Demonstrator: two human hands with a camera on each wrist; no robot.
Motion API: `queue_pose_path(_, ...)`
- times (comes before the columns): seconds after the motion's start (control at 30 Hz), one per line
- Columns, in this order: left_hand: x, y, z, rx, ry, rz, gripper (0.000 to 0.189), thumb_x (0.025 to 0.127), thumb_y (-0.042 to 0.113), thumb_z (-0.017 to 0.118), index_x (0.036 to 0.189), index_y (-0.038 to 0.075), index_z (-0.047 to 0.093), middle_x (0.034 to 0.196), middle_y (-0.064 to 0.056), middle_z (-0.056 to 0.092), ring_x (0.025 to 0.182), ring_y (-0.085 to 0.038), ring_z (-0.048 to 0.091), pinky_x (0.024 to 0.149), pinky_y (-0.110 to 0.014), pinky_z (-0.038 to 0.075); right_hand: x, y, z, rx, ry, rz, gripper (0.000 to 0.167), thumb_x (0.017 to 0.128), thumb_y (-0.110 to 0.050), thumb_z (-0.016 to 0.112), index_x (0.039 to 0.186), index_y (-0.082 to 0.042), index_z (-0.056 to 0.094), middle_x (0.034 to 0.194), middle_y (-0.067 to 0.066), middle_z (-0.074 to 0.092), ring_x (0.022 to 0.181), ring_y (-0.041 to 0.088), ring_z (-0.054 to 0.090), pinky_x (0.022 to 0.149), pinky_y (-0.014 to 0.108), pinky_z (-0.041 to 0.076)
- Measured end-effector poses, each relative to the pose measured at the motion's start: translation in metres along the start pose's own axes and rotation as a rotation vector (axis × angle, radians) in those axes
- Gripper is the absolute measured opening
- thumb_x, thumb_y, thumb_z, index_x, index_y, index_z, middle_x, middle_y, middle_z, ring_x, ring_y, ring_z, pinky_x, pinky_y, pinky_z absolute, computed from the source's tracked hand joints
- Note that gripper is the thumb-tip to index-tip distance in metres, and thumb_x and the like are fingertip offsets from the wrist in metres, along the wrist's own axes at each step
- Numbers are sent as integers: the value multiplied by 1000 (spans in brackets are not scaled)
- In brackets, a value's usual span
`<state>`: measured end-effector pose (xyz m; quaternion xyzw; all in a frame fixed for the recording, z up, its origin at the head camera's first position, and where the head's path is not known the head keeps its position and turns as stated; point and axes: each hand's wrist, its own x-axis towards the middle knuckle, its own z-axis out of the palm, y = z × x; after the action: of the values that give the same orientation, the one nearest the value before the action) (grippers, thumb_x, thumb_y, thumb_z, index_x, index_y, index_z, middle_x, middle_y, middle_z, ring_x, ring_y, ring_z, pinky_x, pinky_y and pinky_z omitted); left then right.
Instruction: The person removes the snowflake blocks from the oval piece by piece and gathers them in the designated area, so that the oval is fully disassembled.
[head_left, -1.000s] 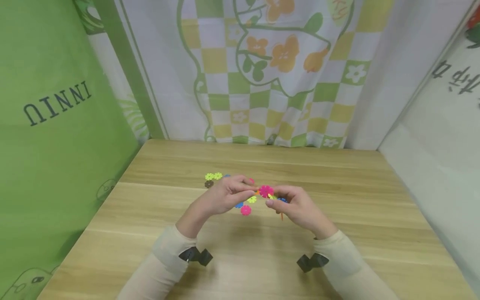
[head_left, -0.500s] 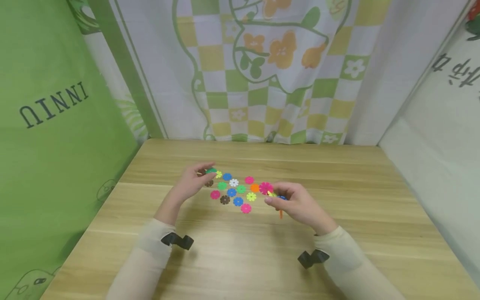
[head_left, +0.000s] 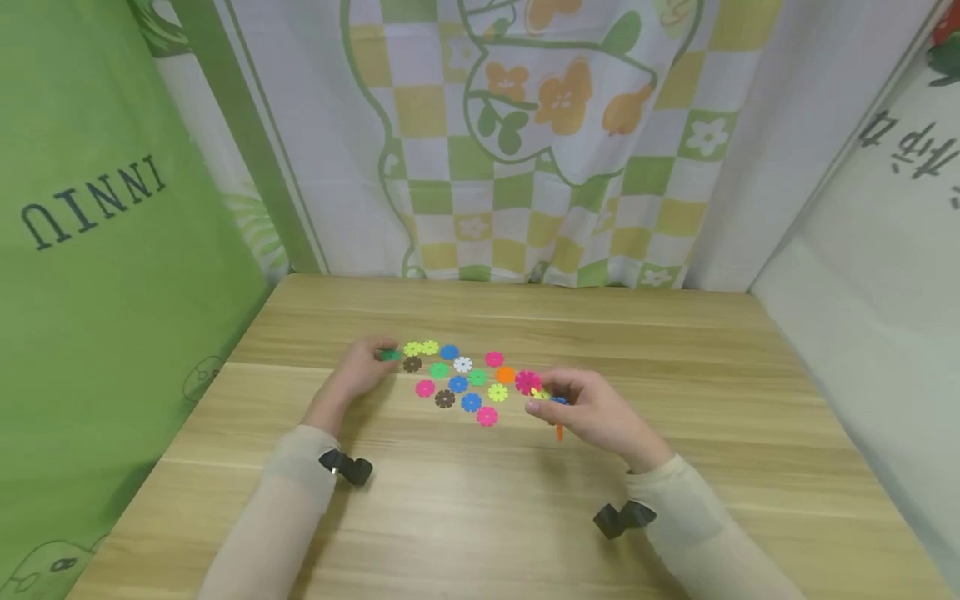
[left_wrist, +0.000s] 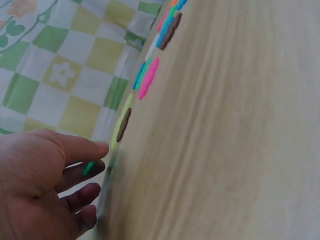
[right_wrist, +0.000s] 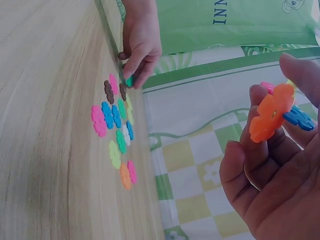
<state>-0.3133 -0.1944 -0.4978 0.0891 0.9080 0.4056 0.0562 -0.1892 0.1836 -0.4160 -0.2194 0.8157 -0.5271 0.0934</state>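
At the left end of the loose pieces, my left hand [head_left: 362, 365] pinches a green snowflake disc [head_left: 389, 355] at its fingertips. Only a sliver of that disc shows between the fingers in the left wrist view. My right hand [head_left: 596, 408] holds a cluster of joined snowflake discs above the table, right of the loose ones. A pink disc [head_left: 527, 382], a yellow disc [head_left: 540, 393], an orange disc [right_wrist: 272, 112] and a blue disc [right_wrist: 299, 118] show in this cluster; fingers hide part of it.
Several loose snowflake discs lie flat on the wooden table [head_left: 480, 517], among them a white disc [head_left: 462, 364], a brown disc [head_left: 445, 398] and an orange disc [head_left: 506, 374]. A patterned curtain [head_left: 555, 208] hangs behind the table; a green wall cloth [head_left: 112, 333] is at left.
My left hand has left the cluster, moved left across the loose discs, and now holds a green disc at their left end. The right hand stays nearly in place with the cluster.
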Motion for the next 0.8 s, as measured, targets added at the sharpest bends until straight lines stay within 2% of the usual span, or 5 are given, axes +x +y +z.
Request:
queue_pose_path(0.3, 1, -4, 0, 76, -9, 7, 46, 93, 11, 63, 135, -3, 53, 137, -24, 51, 124, -42, 49, 105, -55, 38, -1, 0, 0, -12, -13, 5, 23, 90, -29, 73, 110, -18, 71, 94, 8, 64, 70, 19, 51, 57, 25, 44)
queue_pose_path(0.43, -1, -1, -1, 62, 8, -6, 46, 93, 11, 64, 135, -1, 53, 138, -23, 51, 125, -41, 49, 105, -54, 37, -2, -1, 2, -13, -17, 15, 26, 90, -27, 74, 113, -18, 71, 109, 2, 66, 72, 19, 51, 58, 25, 45)
queue_pose_path(0.57, -3, 10, 1, 50, 44, 15, 44, 93, 16, 64, 135, 4, 56, 135, -18, 56, 91, -35, 62, 80, -46, 54, -3, -1, 3, -15, -9, 27, 27, 90, -25, 74, 116, -17, 70, 118, 0, 65, 73, 18, 50, 58, 25, 44)
queue_pose_path(0.7, -10, 37, 7, -15, 61, 85, 43, 92, 21, 66, 132, 5, 59, 128, -13, 61, 64, -22, 53, 53, -32, 47, -3, 0, 3, -18, -6, 30, 26, 90, -23, 73, 116, -17, 70, 119, -1, 65, 72, 18, 50, 58, 25, 43)
queue_pose_path(0.8, -19, 66, 12, -59, 44, 179, 40, 94, 25, 66, 129, 7, 62, 120, -9, 65, 71, -17, 53, 53, -28, 46, -2, 0, 4, -16, -7, 30, 26, 90, -23, 74, 115, -17, 70, 122, -1, 64, 73, 18, 51, 59, 25, 44)
